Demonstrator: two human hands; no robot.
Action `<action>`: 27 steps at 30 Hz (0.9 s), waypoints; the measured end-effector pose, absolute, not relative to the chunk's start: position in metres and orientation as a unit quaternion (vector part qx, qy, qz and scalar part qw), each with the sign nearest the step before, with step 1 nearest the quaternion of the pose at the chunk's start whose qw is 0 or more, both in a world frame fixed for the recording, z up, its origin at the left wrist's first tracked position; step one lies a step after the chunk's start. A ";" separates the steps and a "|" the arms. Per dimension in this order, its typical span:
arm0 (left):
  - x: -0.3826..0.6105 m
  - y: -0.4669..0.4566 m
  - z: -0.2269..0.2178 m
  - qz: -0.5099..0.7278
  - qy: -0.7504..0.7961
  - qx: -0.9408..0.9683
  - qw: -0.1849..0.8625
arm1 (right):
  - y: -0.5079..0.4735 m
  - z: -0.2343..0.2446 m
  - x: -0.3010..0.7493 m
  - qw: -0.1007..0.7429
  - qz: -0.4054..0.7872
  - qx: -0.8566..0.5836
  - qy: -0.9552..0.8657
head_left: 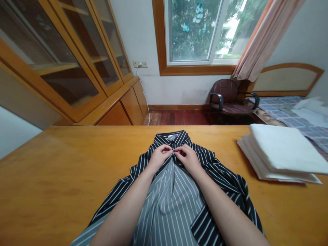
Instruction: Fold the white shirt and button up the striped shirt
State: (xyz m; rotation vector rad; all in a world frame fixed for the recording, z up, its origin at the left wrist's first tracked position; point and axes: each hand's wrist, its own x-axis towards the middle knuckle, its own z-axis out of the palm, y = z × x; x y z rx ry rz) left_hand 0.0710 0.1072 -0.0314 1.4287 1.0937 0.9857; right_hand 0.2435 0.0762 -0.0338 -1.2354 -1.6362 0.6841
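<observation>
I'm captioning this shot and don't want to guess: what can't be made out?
All in the head view:
Exactly what the left hand and right hand pinch: hidden by them.
Any writing inside the collar: too small to read.
Lower end of the striped shirt: cut off by the bottom edge.
Rest of the bed: past the right edge.

The shirt (171, 196) is white-striped black, grey inside; the tabletop (56, 177) yellowish-brown.

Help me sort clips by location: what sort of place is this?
Probably a bedroom in a home: there's a bed, a curtained window and a glass-fronted cabinet.
</observation>
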 end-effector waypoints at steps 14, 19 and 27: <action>0.069 0.105 -0.030 0.442 0.425 0.541 0.575 | 0.076 -0.030 0.245 0.471 0.303 -0.506 -0.656; 0.069 0.106 -0.031 0.432 0.433 0.557 0.562 | 0.076 -0.031 0.245 0.473 0.293 -0.505 -0.659; 0.069 0.109 -0.035 0.435 0.425 0.563 0.560 | 0.075 -0.029 0.245 0.471 0.282 -0.506 -0.665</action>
